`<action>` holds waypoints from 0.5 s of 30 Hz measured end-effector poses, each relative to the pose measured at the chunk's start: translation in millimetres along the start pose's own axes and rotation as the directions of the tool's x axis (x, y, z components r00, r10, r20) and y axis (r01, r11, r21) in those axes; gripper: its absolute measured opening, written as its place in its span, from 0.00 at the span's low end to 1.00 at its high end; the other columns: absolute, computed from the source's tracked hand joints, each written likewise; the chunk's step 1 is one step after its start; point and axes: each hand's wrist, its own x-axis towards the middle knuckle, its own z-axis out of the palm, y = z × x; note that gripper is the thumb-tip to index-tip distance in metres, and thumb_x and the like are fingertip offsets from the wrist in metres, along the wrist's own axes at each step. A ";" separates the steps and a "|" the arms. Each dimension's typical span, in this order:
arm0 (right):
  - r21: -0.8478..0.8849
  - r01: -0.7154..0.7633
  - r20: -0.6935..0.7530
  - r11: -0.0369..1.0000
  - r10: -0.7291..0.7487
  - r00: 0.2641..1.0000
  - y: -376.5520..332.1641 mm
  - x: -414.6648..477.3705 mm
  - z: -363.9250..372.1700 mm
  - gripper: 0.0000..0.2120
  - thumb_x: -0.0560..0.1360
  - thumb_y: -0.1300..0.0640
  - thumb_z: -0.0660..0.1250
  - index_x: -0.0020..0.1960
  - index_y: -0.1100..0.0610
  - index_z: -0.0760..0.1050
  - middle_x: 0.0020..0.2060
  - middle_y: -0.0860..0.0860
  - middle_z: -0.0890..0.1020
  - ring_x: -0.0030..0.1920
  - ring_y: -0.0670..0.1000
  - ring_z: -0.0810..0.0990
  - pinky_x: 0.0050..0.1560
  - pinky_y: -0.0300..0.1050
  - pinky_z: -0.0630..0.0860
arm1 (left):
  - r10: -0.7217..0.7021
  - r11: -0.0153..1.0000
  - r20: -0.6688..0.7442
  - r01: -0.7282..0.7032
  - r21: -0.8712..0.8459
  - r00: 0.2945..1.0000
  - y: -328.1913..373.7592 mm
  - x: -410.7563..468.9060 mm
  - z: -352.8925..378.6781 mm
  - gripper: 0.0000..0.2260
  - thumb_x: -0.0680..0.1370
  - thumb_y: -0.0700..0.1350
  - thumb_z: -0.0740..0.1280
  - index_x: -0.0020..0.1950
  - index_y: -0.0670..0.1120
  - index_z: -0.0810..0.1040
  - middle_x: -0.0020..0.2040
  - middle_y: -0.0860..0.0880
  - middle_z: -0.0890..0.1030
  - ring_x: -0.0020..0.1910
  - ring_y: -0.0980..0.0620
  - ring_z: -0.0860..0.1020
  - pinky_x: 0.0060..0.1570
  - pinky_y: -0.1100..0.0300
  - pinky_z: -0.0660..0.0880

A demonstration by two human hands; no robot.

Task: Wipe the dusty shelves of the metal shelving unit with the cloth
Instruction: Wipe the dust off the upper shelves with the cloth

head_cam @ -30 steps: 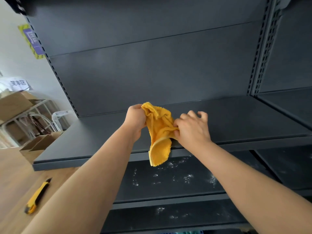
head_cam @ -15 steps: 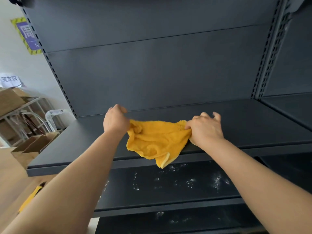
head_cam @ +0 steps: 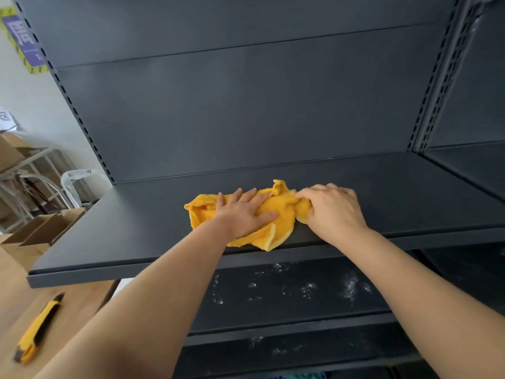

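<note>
A yellow cloth point(head_cam: 281, 214) lies crumpled on the upper shelf point(head_cam: 136, 225) of the dark grey metal shelving unit, near its front edge, one corner hanging slightly over. My left hand point(head_cam: 243, 212) presses flat on the cloth with straight fingers. My right hand point(head_cam: 332, 210) grips the cloth's right end with curled fingers. The shelf below point(head_cam: 287, 291) carries white dust specks, and the lowest visible shelf point(head_cam: 273, 348) has some too.
A yellow utility knife point(head_cam: 37, 329) lies on a wooden surface at the lower left. Open cardboard boxes point(head_cam: 35, 233) stand left of the unit, with a white wire rack point(head_cam: 30, 181) behind. Another shelf bay point(head_cam: 470, 165) adjoins on the right.
The cloth went from hanging bunched between both hands to spread, then laid down on the upper shelf. My left hand let go its grip and now presses flat on it.
</note>
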 end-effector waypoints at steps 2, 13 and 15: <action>0.005 0.022 0.023 1.000 -0.022 0.999 -6.6 -0.1 3.5 0.20 0.76 0.60 0.59 0.65 0.44 0.73 0.62 0.46 0.77 0.61 0.52 0.72 0.63 0.51 0.65 | -0.097 0.995 -0.026 0.097 -0.009 0.995 -15.1 1.2 1.7 0.32 0.75 0.72 0.42 0.77 0.63 0.44 0.80 0.56 0.48 0.79 0.46 0.45 0.72 0.36 0.39; -0.010 -0.034 0.067 0.999 0.035 0.997 -17.3 9.8 15.9 0.19 0.77 0.60 0.58 0.65 0.44 0.74 0.63 0.45 0.76 0.64 0.50 0.71 0.65 0.51 0.65 | -0.190 0.980 -0.169 0.176 -0.092 0.967 -74.5 -1.5 0.7 0.27 0.78 0.68 0.44 0.76 0.67 0.41 0.80 0.55 0.42 0.78 0.42 0.45 0.71 0.31 0.45; -0.008 -0.063 0.067 0.998 0.064 0.996 -8.2 8.0 16.2 0.19 0.77 0.60 0.58 0.64 0.44 0.75 0.63 0.45 0.77 0.63 0.50 0.72 0.64 0.51 0.66 | -0.075 0.997 -0.085 0.073 -0.034 0.993 -65.8 2.8 -0.3 0.25 0.78 0.68 0.42 0.75 0.69 0.42 0.79 0.58 0.43 0.78 0.43 0.45 0.70 0.31 0.46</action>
